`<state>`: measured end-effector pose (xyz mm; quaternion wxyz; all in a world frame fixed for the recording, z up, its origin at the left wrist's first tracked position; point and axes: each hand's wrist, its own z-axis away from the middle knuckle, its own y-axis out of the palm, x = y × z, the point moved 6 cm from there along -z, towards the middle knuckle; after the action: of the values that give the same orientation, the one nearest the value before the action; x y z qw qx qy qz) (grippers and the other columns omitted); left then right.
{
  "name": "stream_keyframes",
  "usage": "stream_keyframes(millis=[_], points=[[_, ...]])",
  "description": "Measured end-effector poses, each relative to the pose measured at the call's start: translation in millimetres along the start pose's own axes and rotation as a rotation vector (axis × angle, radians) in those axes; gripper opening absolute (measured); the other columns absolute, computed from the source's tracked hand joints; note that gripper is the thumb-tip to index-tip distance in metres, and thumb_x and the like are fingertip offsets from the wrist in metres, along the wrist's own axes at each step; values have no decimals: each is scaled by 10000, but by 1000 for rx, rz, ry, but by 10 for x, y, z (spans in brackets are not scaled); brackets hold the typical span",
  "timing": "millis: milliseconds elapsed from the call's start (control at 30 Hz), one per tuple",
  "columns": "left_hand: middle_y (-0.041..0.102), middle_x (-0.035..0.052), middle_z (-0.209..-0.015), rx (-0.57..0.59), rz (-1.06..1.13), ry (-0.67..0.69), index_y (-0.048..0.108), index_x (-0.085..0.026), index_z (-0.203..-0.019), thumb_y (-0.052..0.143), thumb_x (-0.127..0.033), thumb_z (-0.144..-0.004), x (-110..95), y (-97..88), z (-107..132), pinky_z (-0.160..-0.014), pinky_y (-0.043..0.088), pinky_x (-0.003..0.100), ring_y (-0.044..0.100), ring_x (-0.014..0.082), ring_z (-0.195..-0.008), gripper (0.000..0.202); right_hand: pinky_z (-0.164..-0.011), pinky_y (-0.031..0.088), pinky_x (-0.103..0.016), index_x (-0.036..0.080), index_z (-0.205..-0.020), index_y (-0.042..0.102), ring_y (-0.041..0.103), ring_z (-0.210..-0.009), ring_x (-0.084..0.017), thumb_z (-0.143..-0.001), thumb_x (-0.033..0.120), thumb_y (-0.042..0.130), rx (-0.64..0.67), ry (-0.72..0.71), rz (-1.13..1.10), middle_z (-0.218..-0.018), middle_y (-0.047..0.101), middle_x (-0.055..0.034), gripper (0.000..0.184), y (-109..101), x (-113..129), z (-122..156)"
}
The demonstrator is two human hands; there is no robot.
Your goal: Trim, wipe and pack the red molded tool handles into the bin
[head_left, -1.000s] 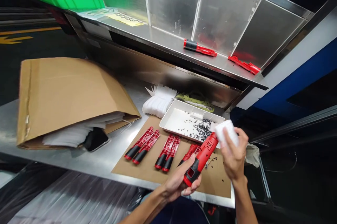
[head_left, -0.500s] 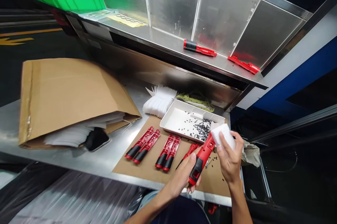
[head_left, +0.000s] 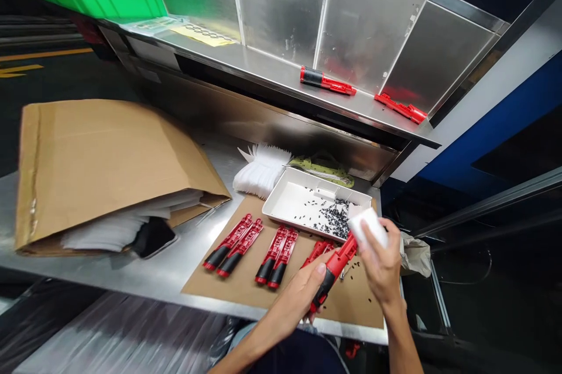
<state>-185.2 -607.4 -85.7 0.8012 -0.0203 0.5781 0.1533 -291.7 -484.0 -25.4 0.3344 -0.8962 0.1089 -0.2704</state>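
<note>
Red tool body point(head_left: 334, 266) is in my L hand point(head_left: 302, 298), above the cardboard sheet point(head_left: 246, 286) at the bench's front edge, just in front of the white tray point(head_left: 285, 201). L hand is wrapped round its black lower end, thumb on top, so the red nose tilts up & right toward my R hand point(head_left: 383, 263). R hand is closed on a white foam piece point(head_left: 367, 226), which touches the nose end. That's prob. why I hold the body slanted: the two meet w/o a stretch. Tray w/ small black screws point(head_left: 331, 220) lies just beside the R hand, w/in easy reach I'd say. Red half-shells point(head_left: 232, 239) lie in pairs on the sheet, side by side, black ends toward me.

Hard to tell: whether the foam is a sleeve or a flat pad, since the nose tip is hidden under it. Another shell pair point(head_left: 317, 250) is partly behind my L hand. Dark flat thing point(head_left: 153, 236) under the cardboard box point(head_left: 100, 157): can't make it out.
</note>
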Motion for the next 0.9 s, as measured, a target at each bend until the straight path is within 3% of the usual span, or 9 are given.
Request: stream_keyframes(millis=[67, 200, 333, 400, 467, 600, 700, 800, 900], points=[[524, -6, -666, 10, 35, 1, 515, -166, -1419, 404, -779, -854, -14, -2, 4, -394, 391, 222, 481, 118, -471, 841, -914, 541, -451, 292, -1349, 609, 537, -1196, -284, -974, 299, 512, -25, 33, 3, -1348, 430, -125, 388, -8, -12, 7], [536, 0, -646, 12, 69, -7, 509, -159, -1427, 471, -768, -836, 29, -51, 18, -377, 358, 205, 481, 115, -459, 849, -959, 515, -428, 314, -1334, 620, 517, -1232, -270, -977, 302, 507, 76, 17, -63, -1386, 410, -109, 375, 62, -100, -6], [473, -48, -462, 158, 300, -121, 426, -173, -1477, 448, -732, -872, 149, -64, 33, -340, 220, 173, 308, 71, -336, 824, -1033, 449, -458, 248, -1281, 659, 517, -1188, -250, -977, 399, 490, -142, 289, -31, -1294, 448, -102, 379, -165, -623, -69], [458, -59, -434, 219, 446, -214, 453, -183, -1451, 473, -716, -870, 195, -63, 33, -331, 145, 164, 245, 52, -316, 789, -1061, 421, -484, 247, -1301, 642, 493, -1221, -262, -973, 421, 483, -206, 340, -79, -1304, 444, -102, 404, -242, -713, -35], [468, -58, -440, 284, 548, -274, 532, -180, -1374, 536, -695, -849, 205, -44, 22, -324, 91, 162, 229, 38, -308, 735, -1060, 424, -501, 271, -1340, 610, 472, -1260, -278, -974, 399, 480, -196, 305, -141, -1349, 418, -104, 409, -227, -595, 35], [472, -56, -440, 382, 675, -294, 659, -138, -1156, 631, -653, -815, 230, -15, -17, -304, 58, 150, 223, 24, -300, 618, -1015, 460, -502, 327, -1358, 588, 454, -1291, -297, -966, 317, 502, -82, 97, -141, -1399, 379, -99, 402, -54, -178, 111], [483, -49, -433, 445, 760, -315, 691, -129, -1010, 641, -600, -840, 312, -28, -22, -286, 49, 132, 201, 17, -287, 503, -994, 467, -483, 290, -1330, 620, 505, -1227, -286, -976, 336, 487, -7, 158, -24, -1350, 425, -115, 382, 6, -299, 8], [472, -47, -431, 568, 888, -367, 697, -132, -963, 533, -537, -933, 358, -22, 5, -273, 45, 118, 181, 20, -275, 438, -997, 462, -468, 265, -1311, 638, 526, -1191, -273, -986, 382, 467, -42, 282, 17, -1301, 453, -111, 385, -111, -559, -80], [468, -49, -454, 629, 999, -400, 695, -144, -995, 455, -488, -982, 360, -22, -4, -272, 37, 101, 153, 10, -275, 420, -1024, 447, -481, 304, -1371, 580, 486, -1245, -273, -985, 356, 478, -106, 232, -41, -1351, 411, -98, 402, -212, -481, -31]])
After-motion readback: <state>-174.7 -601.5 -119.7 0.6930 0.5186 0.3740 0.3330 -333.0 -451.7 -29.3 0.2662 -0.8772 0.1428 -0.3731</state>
